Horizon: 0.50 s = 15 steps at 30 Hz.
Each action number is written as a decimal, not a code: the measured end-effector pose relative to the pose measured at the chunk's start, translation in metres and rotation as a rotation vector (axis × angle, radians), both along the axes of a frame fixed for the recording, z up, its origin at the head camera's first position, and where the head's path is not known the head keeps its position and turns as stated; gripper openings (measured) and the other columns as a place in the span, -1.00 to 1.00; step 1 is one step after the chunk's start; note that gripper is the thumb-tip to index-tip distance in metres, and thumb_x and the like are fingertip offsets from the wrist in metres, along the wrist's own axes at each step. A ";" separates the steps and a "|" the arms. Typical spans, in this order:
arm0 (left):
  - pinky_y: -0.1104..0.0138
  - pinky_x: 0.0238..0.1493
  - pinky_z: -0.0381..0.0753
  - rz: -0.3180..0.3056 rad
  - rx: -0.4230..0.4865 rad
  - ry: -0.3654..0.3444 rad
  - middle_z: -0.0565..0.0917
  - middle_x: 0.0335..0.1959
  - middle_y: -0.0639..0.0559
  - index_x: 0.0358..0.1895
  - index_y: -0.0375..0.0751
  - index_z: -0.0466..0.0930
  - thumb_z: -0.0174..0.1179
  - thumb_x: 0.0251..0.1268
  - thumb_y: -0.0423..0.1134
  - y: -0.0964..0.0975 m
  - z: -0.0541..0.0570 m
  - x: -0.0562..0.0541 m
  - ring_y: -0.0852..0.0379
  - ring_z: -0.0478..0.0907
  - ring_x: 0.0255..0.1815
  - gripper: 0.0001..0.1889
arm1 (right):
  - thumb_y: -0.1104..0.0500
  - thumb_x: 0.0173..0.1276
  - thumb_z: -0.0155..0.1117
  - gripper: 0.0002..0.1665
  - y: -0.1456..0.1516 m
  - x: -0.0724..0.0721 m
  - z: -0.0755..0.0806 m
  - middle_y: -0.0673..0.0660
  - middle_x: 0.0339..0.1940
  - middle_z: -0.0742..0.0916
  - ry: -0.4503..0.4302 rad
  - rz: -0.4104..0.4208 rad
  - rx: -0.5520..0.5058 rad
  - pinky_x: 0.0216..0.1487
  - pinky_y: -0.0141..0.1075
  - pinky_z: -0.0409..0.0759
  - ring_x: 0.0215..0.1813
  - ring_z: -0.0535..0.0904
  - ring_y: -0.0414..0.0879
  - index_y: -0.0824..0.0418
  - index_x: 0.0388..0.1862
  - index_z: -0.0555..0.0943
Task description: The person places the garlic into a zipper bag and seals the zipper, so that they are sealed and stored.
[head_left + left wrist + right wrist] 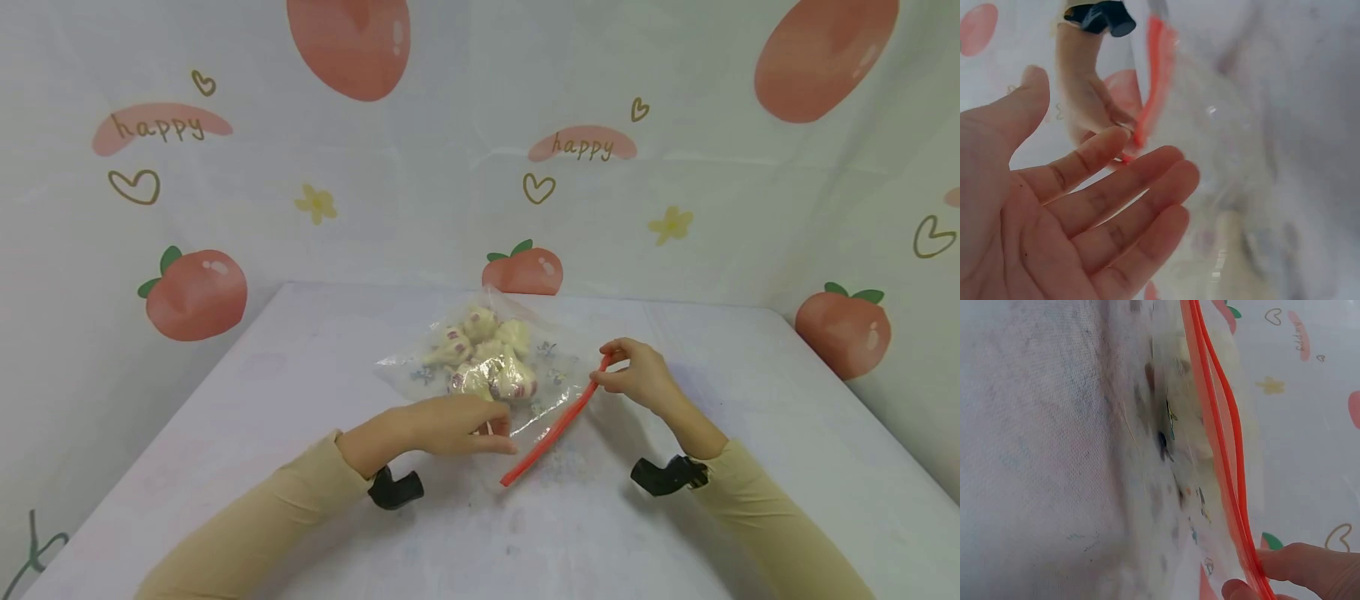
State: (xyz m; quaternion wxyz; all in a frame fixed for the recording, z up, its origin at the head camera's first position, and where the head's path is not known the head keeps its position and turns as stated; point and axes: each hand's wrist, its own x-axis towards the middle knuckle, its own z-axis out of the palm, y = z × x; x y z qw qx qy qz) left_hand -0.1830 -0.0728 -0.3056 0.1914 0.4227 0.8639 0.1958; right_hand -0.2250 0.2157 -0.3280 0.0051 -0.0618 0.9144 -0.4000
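Observation:
A clear plastic zip bag (553, 354) with a red zip strip (551, 435) lies on the table. Inside it are several pale yellow, bulb-shaped pieces (513, 379) with purplish marks, their exact kind unclear. My right hand (643, 382) pinches the far right end of the strip between thumb and fingers. In the right wrist view the two red edges (1230, 425) of the bag's mouth stand slightly apart. My left hand (453, 425) hovers by the bag's near side, its fingers extended. Nothing is in its palm in the left wrist view.
A white cloth covers the table (247, 433) and hangs behind it as a backdrop (420, 200) printed with fruit, hearts and the word "happy". Black devices (396, 489) are worn at both wrists below the beige sleeves (772, 517).

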 end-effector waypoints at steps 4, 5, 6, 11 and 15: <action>0.48 -0.16 0.56 -0.013 0.057 0.095 0.68 -0.26 0.15 -0.24 -0.02 0.51 0.06 0.36 -0.02 0.017 0.017 -0.012 0.28 0.59 -0.20 -0.82 | 0.25 0.13 0.35 -0.44 0.000 0.000 -0.001 0.39 -0.12 0.62 0.031 0.013 0.000 -0.33 -0.33 0.72 -0.25 0.71 0.04 0.48 0.08 0.43; 0.48 -0.15 0.56 -0.011 0.068 0.120 0.68 -0.25 0.14 -0.23 -0.04 0.51 0.06 0.37 -0.04 0.021 0.020 -0.015 0.27 0.59 -0.19 -0.83 | 0.26 0.13 0.35 -0.43 0.000 0.000 -0.002 0.38 -0.13 0.62 0.034 0.017 0.000 -0.33 -0.33 0.72 -0.23 0.71 0.07 0.48 0.08 0.42; 0.47 -0.13 0.57 -0.013 0.081 0.145 0.68 -0.23 0.11 -0.22 -0.07 0.51 0.06 0.38 -0.08 0.026 0.024 -0.019 0.24 0.60 -0.17 -0.84 | 0.26 0.13 0.36 -0.42 -0.001 0.000 -0.002 0.36 -0.14 0.61 0.034 0.019 0.002 -0.33 -0.33 0.72 -0.21 0.70 0.09 0.48 0.09 0.42; 0.46 -0.14 0.61 0.035 0.097 0.231 0.66 -0.14 0.06 -0.15 -0.12 0.49 0.04 0.40 -0.10 0.050 0.033 -0.041 0.20 0.65 -0.18 -0.82 | 0.24 0.11 0.38 -0.37 -0.004 0.000 -0.003 0.33 -0.13 0.57 0.039 0.034 0.019 -0.30 -0.27 0.73 -0.17 0.69 0.15 0.47 0.11 0.39; 0.42 -0.07 0.62 0.056 0.138 0.293 0.65 -0.12 0.03 -0.11 -0.16 0.48 0.02 0.41 -0.13 0.067 0.034 -0.057 0.17 0.63 -0.11 -0.81 | 0.23 0.09 0.41 -0.33 -0.006 0.002 -0.003 0.38 -0.05 0.55 0.060 0.037 0.040 -0.30 -0.25 0.71 -0.16 0.68 0.18 0.44 0.13 0.36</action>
